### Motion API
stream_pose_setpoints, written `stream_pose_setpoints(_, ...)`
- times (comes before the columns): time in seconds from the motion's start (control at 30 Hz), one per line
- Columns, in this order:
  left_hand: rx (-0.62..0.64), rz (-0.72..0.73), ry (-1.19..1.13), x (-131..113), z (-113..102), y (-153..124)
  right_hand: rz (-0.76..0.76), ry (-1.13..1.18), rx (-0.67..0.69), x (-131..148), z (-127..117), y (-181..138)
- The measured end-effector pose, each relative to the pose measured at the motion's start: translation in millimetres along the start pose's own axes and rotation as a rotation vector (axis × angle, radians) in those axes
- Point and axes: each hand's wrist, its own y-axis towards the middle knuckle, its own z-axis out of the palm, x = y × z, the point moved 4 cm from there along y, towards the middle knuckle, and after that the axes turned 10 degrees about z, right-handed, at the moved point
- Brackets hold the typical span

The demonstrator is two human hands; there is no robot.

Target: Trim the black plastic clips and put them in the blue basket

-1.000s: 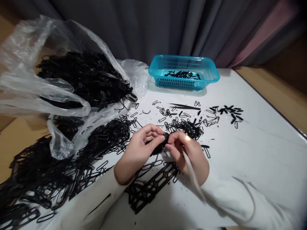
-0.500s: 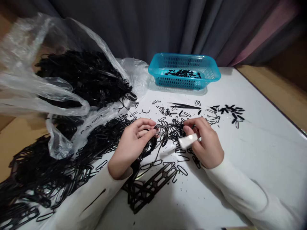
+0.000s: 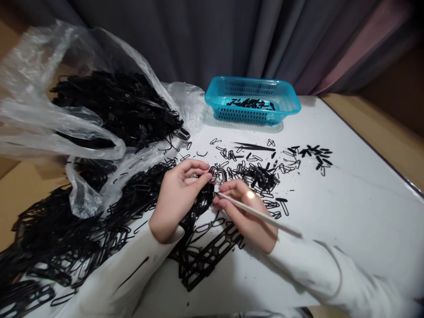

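Note:
My left hand (image 3: pixel 177 198) pinches a black plastic frame strip (image 3: pixel 216 174) of oval loops, lifted just above the white table (image 3: pixel 347 207). My right hand (image 3: pixel 243 207) is closed on a thin white stick tool (image 3: pixel 261 215), its tip pointing at the strip beside my left fingers. More black frame pieces (image 3: pixel 212 251) lie under and in front of both wrists. Loose black loops and small clipped bits (image 3: pixel 261 174) are scattered just beyond my hands.
A clear plastic bag (image 3: pixel 66 119) full of black frames lies at the left, with more spilled along the left edge (image 3: pixel 49 247). A blue basket (image 3: pixel 253 102) holding small black pieces stands at the back. Another small pile (image 3: pixel 316 154) sits at the right. Grey curtains hang behind.
My right hand has come back from the scattered pile toward my left hand and turned the white tool so its tip points at the held strip. My left hand barely moved.

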Motion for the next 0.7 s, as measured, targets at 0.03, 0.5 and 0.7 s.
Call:
stream_pose_setpoints(0.03,0.004,0.003,0.004,0,0,0,-0.015,-0.02,-0.002,0,3,0)
stream_pose_setpoints(0.5,0.121,-0.034,-0.049,1,3,-3,-0.198,-0.134,-0.171,9,-2,2)
stream_pose_setpoints(0.7,0.204,-0.03,-0.008,-1,6,-2,-0.194,-0.051,-0.194,10,-6,-1)
